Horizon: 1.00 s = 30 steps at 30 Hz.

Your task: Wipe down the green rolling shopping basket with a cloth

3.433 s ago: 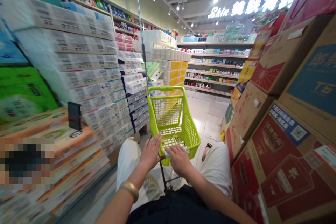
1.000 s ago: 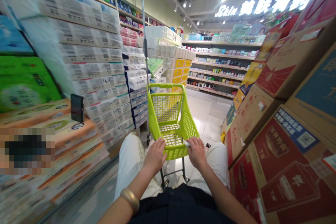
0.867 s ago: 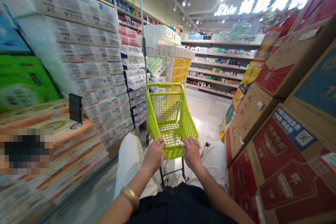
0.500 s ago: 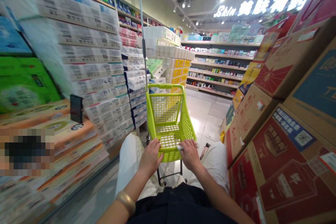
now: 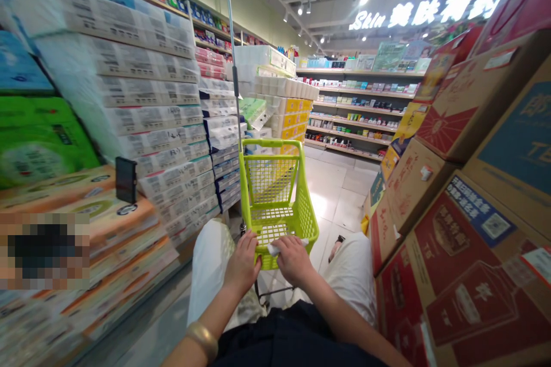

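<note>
A small lime-green plastic shopping cart stands in front of my knees, with a thin metal pole rising from its left side. My left hand is curled over the near left rim of the cart. My right hand presses a white cloth flat against the near rim, fingers closed over it. A gold bangle sits on my left wrist. The cart basket looks empty.
Stacked packs of tissue and paper goods wall the left side, with a small dark device resting on them. Brown and red cartons are piled on the right. A tiled aisle leads to product shelves at the back.
My right hand with the cloth has slid left along the cart's near rim, from its right corner to the middle. The left hand has stayed on the left rim.
</note>
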Motion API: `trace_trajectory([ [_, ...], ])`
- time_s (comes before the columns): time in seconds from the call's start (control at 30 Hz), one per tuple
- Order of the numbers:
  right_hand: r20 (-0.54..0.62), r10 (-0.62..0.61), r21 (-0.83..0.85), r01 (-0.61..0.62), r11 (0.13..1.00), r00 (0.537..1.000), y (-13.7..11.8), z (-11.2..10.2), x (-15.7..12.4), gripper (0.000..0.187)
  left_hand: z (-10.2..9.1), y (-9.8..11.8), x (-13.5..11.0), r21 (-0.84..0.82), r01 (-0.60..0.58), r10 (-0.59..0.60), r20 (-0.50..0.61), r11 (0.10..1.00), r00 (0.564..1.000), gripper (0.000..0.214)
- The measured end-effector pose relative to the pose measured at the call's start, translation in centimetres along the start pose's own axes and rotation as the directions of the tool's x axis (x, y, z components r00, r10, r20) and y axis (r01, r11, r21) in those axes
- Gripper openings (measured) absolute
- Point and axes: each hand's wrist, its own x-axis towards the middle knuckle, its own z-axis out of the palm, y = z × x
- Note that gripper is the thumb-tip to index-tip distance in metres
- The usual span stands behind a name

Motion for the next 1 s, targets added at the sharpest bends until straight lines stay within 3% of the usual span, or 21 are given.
trace_trajectory([
  [0.2,-0.112,0.171,-0.029,-0.175,0.984,0.979,3.6,-2.1,-1.9,0.022,0.1,0.5,-0.2,-0.01,0.007,-0.007,0.003,1.0,1.0,0.031],
  [0.3,-0.129,0.209,-0.04,-0.216,0.976,0.969,2.1,-1.5,-1.4,0.019,0.5,0.8,-0.3,-0.009,0.014,-0.014,-0.005,1.0,1.0,0.034],
  [0.5,0.022,-0.022,-0.019,0.022,1.0,1.0,-2.3,0.8,1.1,0.025,0.9,0.5,-0.7,0.015,-0.005,0.005,-0.002,1.0,1.0,0.04],
  [0.63,0.011,-0.013,0.005,0.013,1.0,1.0,-0.2,-0.3,0.2,0.024,0.6,0.4,-0.9,0.017,-0.019,0.019,-0.007,1.0,1.0,0.039],
  [0.8,-0.163,0.189,-0.012,-0.194,0.981,0.968,2.9,-2.1,-2.2,0.022,0.5,0.9,-0.8,0.011,-0.013,0.013,0.004,1.0,1.0,0.043],
  [0.9,-0.175,0.231,-0.024,-0.239,0.971,0.957,1.8,-1.5,-1.9,0.02,1.0,1.0,-0.9,0.023,-0.001,0.001,-0.002,1.0,1.0,0.044],
  [1.0,-0.067,0.135,-0.027,-0.137,0.99,0.989,-0.8,-0.2,-0.3,0.021,1.5,0.6,-1.2,0.032,0.0,0.0,-0.02,0.999,1.0,0.047],
])
